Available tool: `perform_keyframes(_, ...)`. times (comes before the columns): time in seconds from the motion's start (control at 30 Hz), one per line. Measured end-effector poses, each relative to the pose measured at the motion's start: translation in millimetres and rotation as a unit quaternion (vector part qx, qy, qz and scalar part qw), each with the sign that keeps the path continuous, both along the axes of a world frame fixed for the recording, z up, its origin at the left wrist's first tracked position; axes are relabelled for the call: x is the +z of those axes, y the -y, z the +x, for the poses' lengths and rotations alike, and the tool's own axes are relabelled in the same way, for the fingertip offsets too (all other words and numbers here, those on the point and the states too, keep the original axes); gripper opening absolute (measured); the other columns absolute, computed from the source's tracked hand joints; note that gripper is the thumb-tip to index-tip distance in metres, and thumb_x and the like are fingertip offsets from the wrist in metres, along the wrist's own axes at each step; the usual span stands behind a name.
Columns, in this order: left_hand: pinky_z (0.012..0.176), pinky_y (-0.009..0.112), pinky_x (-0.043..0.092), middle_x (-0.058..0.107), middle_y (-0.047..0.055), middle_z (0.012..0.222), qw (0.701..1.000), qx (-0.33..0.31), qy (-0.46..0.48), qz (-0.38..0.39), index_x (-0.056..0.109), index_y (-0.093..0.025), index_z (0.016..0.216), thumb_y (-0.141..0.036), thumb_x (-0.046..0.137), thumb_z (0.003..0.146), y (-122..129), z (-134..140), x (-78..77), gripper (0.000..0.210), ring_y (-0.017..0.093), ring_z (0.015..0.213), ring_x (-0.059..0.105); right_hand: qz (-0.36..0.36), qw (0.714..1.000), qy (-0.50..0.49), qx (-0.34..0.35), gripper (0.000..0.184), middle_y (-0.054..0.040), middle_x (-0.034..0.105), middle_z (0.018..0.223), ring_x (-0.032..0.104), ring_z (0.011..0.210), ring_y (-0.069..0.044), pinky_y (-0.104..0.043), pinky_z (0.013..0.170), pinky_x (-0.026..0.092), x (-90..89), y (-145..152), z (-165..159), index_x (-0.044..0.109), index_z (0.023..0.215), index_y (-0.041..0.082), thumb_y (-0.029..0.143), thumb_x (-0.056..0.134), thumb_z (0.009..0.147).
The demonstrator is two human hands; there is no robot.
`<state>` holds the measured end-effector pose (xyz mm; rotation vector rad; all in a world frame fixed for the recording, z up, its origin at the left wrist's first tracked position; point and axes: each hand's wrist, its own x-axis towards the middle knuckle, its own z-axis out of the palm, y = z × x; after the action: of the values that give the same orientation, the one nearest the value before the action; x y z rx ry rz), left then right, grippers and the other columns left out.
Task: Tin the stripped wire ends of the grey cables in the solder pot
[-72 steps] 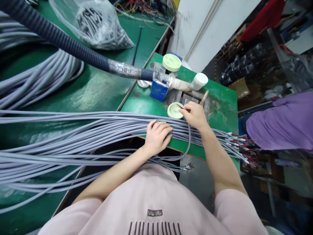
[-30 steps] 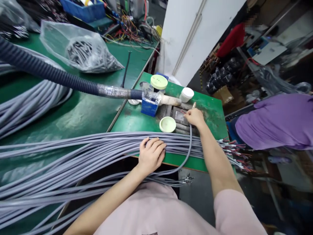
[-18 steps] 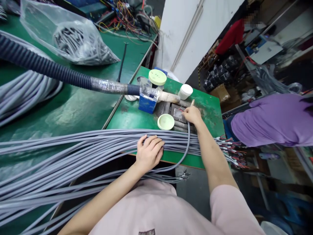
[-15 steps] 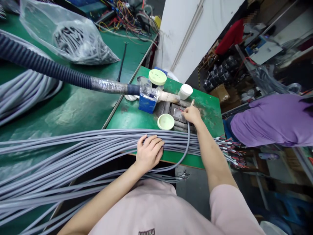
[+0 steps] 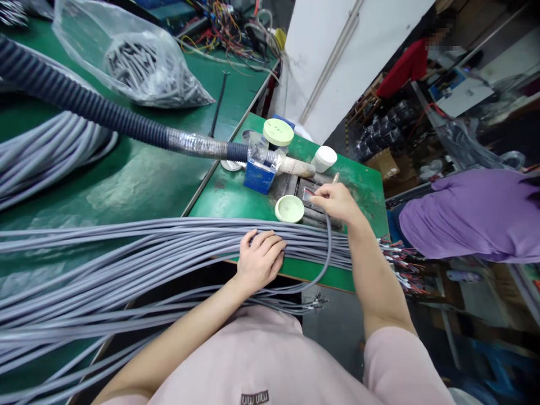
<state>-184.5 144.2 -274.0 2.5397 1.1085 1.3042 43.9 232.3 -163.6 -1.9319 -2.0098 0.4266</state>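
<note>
My right hand (image 5: 337,202) pinches the end of a grey cable (image 5: 329,242). Thin wires at its tip, dark and reddish, reach over a small metal pot with a shiny surface (image 5: 309,193). From that hand the cable loops down and back toward my left side. My left hand (image 5: 260,259) is curled over a thick bundle of grey cables (image 5: 181,247) lying along the bench edge. At the bundle's right end, stripped ends with red, white and dark wires (image 5: 405,264) stick out past my right forearm. A pale green-rimmed dish (image 5: 289,208) sits between my hands.
A ribbed black hose (image 5: 126,126) crosses to a nozzle beside the pot, over a blue box (image 5: 259,177). Behind stand a lidded jar (image 5: 278,132) and a white cup (image 5: 324,159). A plastic bag of cables (image 5: 143,67) lies far left. A person in purple (image 5: 468,214) is at right.
My right hand has shifted slightly down, with the wire tips still over the pot. My left hand stays on the bundle. The whole view has moved a little.
</note>
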Motion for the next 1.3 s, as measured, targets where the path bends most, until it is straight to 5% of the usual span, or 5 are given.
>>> perform_keyframes(0.17,0.106,0.043,0.026,0.071,0.002,0.104,1.0,-0.005,-0.001,-0.007,0.065,-0.022,0.106,-0.02,0.059,0.085,0,0,-1.5,0.022,0.021,0.109,0.06,-0.023,0.997,0.039,0.069,0.023,-0.0006,0.056,0.064,0.046,0.061,-0.012,-0.026,0.058,0.029,-5.5,4,-30,0.059,0.055,0.015,0.026,0.059,0.075)
perform_keyframes(0.5,0.105,0.044,0.026,0.071,0.003,0.104,1.0,-0.007,-0.003,0.001,0.064,-0.022,0.106,-0.021,0.057,0.087,0,-1,-3.0,0.021,0.021,0.11,0.06,-0.063,0.969,0.226,0.073,0.024,-0.0061,0.068,0.077,0.057,0.07,-0.017,-0.029,0.059,0.026,-19.4,-1,-53,0.067,0.066,0.016,0.026,0.054,0.083)
perform_keyframes(0.67,0.106,0.043,0.026,0.071,0.003,0.105,1.0,-0.008,0.001,0.001,0.064,-0.022,0.107,-0.021,0.058,0.086,0,-2,-4.6,0.022,0.021,0.11,0.059,-0.052,0.972,0.219,0.073,0.024,-0.0074,0.069,0.081,0.058,0.073,-0.018,-0.028,0.061,0.03,-13.0,1,-49,0.07,0.07,0.016,0.027,0.053,0.084)
perform_keyframes(0.9,0.107,0.043,0.027,0.071,0.003,0.104,1.0,-0.008,0.007,0.001,0.064,-0.022,0.106,-0.02,0.059,0.085,0,-1,-3.7,0.022,0.021,0.109,0.06,0.002,0.992,0.109,-0.065,0.021,-0.0031,0.065,0.066,0.057,0.066,-0.016,-0.026,0.061,0.036,7.1,-3,3,0.071,0.067,0.015,0.029,0.059,0.077)
perform_keyframes(1.3,0.106,0.043,0.027,0.072,0.002,0.103,1.0,-0.009,0.009,0.002,0.065,-0.022,0.105,-0.019,0.059,0.084,-1,-1,-2.4,0.022,0.021,0.107,0.061,-0.083,0.964,0.195,-0.159,0.022,-0.0099,0.07,0.081,0.064,0.082,-0.022,-0.028,0.068,0.042,-28.1,-36,31,0.075,0.078,0.015,0.03,0.06,0.08)
